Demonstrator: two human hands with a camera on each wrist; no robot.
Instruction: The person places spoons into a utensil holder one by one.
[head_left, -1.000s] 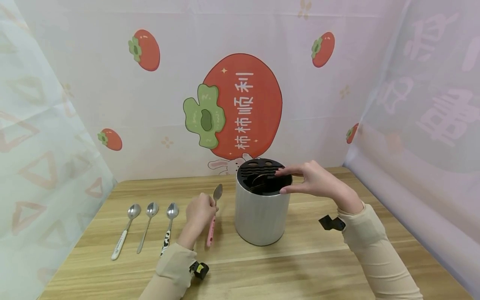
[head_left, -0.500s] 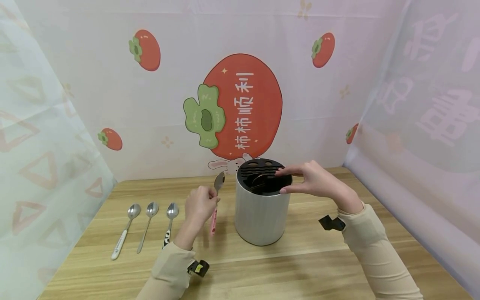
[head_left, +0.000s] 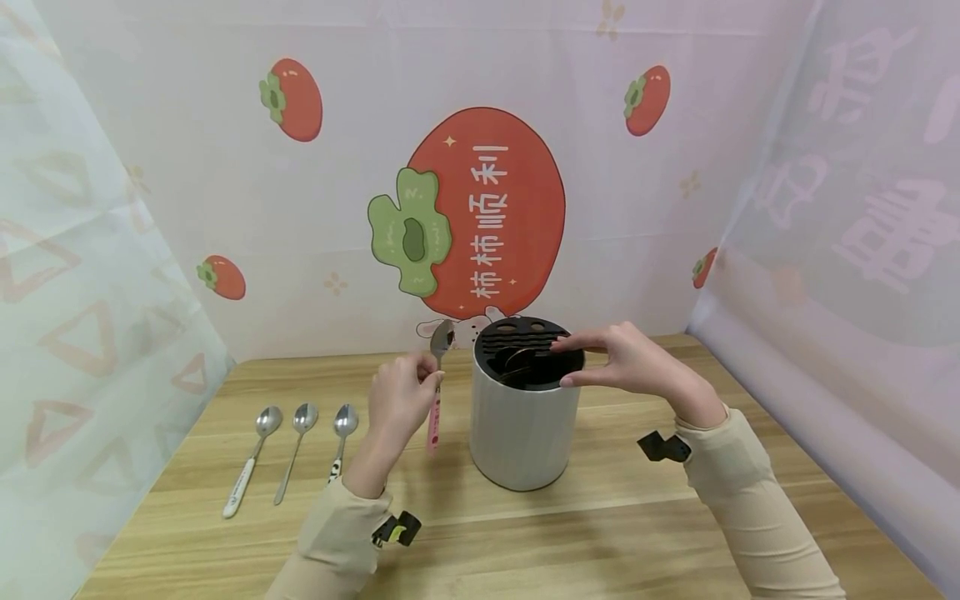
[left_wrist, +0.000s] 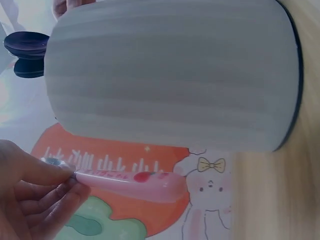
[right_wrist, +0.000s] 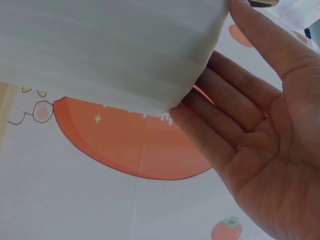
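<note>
My left hand (head_left: 399, 402) pinches a spoon (head_left: 434, 423) with a pink handle at its neck, between thumb and fingers. The spoon is off the table, bowl up, left of a white round utensil holder (head_left: 523, 437) with a black slotted top. In the left wrist view the pink handle points down toward the table. My right hand (head_left: 637, 360) rests at the holder's right rim, thumb at the near side and fairly straight fingers (right_wrist: 225, 107) at the far side. Dark spoons (left_wrist: 26, 45) stick out of the holder's open compartment; their handles are hidden inside.
Three spoons lie on the wooden table (head_left: 480, 550) at the left: a white-handled spoon (head_left: 251, 462), an all-metal spoon (head_left: 296, 450) and a spoon with a black-and-white handle (head_left: 342, 437), partly behind my left arm. A printed cloth (head_left: 337, 208) hangs behind the table.
My left hand has lifted the pink-handled spoon up off the table, and it has become more upright. The right hand and the holder have stayed in place.
</note>
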